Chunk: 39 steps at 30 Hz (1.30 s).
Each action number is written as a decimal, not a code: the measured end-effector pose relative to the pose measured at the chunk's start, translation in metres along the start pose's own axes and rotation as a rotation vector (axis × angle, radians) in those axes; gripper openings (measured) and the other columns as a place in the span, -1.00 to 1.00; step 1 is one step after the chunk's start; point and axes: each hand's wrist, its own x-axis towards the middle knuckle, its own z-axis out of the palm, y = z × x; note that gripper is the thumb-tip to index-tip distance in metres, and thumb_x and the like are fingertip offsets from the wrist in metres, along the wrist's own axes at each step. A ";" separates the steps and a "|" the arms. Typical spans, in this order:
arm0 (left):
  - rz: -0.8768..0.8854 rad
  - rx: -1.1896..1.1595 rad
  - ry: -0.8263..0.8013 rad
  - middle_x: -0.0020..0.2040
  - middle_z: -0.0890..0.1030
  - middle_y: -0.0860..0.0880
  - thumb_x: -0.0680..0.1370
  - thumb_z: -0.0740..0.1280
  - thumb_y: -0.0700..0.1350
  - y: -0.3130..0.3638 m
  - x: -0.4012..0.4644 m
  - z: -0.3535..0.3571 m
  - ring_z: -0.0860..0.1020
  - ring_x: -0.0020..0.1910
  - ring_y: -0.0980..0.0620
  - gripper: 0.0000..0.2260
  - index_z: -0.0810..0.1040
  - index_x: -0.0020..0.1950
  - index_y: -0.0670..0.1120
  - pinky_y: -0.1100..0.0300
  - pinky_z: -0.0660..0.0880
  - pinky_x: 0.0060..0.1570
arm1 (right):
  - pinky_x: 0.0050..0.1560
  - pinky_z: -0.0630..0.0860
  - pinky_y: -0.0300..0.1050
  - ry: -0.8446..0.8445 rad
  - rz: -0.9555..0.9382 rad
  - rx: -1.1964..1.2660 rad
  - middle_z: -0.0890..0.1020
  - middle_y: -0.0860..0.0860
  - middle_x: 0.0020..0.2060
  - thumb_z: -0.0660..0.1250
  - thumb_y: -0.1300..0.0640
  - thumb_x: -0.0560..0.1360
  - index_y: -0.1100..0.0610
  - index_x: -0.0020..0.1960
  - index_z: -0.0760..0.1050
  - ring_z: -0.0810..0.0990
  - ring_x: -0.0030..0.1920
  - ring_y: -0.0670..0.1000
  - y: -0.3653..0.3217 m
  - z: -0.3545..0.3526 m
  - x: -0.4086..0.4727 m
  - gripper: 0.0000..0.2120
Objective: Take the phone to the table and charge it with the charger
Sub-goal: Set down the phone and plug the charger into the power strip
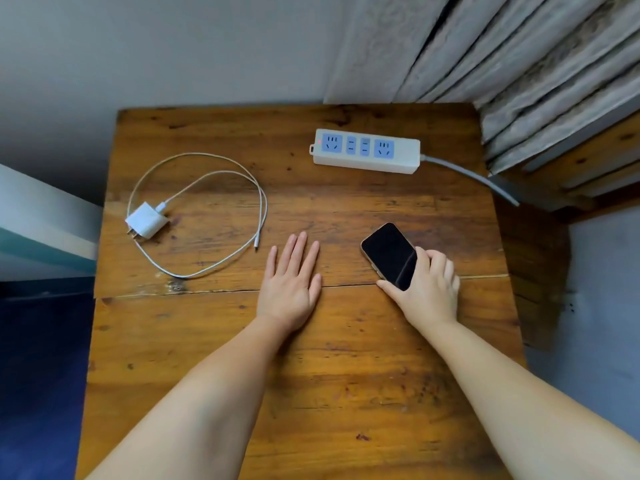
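While the left hand (290, 285) lies flat and palm-down on the wooden table (311, 375), fingers stretched out and holding nothing, the right hand (427, 289) grips the lower end of a smartphone (388, 252), thumb along its near edge and fingers wrapped over the far side. Its dark screen faces up, and the handset points diagonally away toward the upper left; whether its far end rests on the wood or hovers just above it cannot be told. To the left of both hands sits a white charger plug (147, 221) with its prongs pointing toward the near left, and a white charging cable (221, 174) runs from it in a loose loop, its free connector tip (256, 244) lying near the left hand's fingertips without touching them. Toward the table's far edge rests a white power strip (365, 151) with blue socket faces and a small red light at its left end, its grey cord (467, 174) trailing off the right side beside a patterned curtain (519, 64).
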 end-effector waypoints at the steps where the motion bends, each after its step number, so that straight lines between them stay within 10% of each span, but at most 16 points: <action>1: 0.000 0.000 -0.009 0.56 0.05 -0.07 0.58 -0.07 0.11 0.000 0.000 -0.001 -0.08 0.52 0.02 -0.48 0.00 0.52 0.00 -0.02 -0.20 0.46 | 0.29 0.31 0.12 -0.025 0.004 -0.011 0.40 0.12 0.27 0.34 -0.36 0.29 0.12 0.38 0.26 0.34 0.28 0.15 -0.001 -0.002 0.001 -0.16; 7: 0.024 -0.079 -0.114 0.57 -0.07 -0.05 0.61 -0.05 0.11 0.000 0.001 -0.021 -0.14 0.53 -0.01 -0.48 -0.09 0.53 0.01 0.00 -0.23 0.46 | 0.39 0.19 0.15 -0.074 0.014 0.000 0.36 0.14 0.34 0.10 -0.33 0.47 0.14 0.46 0.16 0.29 0.36 0.16 -0.029 -0.024 0.021 -0.26; 12: 0.019 -0.360 0.046 0.24 0.52 -0.10 0.56 0.17 -0.05 -0.036 -0.010 -0.059 0.44 0.24 -0.10 -0.64 0.39 0.35 -0.09 0.05 0.34 0.23 | 0.35 0.27 0.13 -0.014 -0.258 0.152 0.49 0.10 0.25 0.19 -0.05 0.55 0.10 0.32 0.41 0.39 0.30 0.09 -0.103 -0.038 0.060 -0.60; 19: -0.779 -0.480 0.352 -0.12 0.54 0.04 0.56 0.24 -0.03 -0.135 -0.044 -0.067 0.50 -0.04 -0.01 -0.89 0.49 -0.02 -0.05 0.09 0.33 0.00 | 0.25 0.36 0.05 -0.061 -0.627 0.259 0.57 0.03 0.10 0.24 0.10 0.54 0.06 0.16 0.55 0.47 0.17 0.02 -0.221 -0.020 0.096 -0.77; 23: -1.113 -0.420 0.224 0.04 0.52 -0.05 0.52 0.25 0.13 -0.152 -0.044 -0.060 0.43 0.12 -0.08 -0.73 0.43 0.03 -0.06 -0.02 0.28 0.12 | 0.15 0.32 0.04 -0.072 -0.774 0.244 0.58 0.09 0.10 0.29 0.14 0.50 0.10 0.16 0.57 0.47 0.15 0.14 -0.277 -0.005 0.103 -0.75; 30: -1.134 -0.432 0.250 0.05 0.51 -0.03 0.55 0.23 0.00 -0.154 -0.031 -0.053 0.41 0.11 -0.04 -0.88 0.49 -0.03 -0.02 0.04 0.27 0.07 | 0.28 0.28 0.11 -0.217 -0.955 -0.016 0.50 0.07 0.22 0.23 0.04 0.54 0.01 0.30 0.45 0.37 0.28 0.14 -0.327 0.023 0.102 -0.66; 39: -1.125 -0.406 0.248 0.04 0.51 -0.04 0.53 0.26 -0.08 -0.157 -0.029 -0.058 0.42 0.10 -0.05 -0.90 0.49 0.01 -0.04 0.01 0.29 0.10 | -0.10 0.39 -0.18 -0.358 -0.806 0.458 0.62 -0.01 -0.17 0.24 0.15 0.55 0.09 -0.01 0.57 0.55 -0.15 -0.02 -0.304 0.006 0.102 -0.87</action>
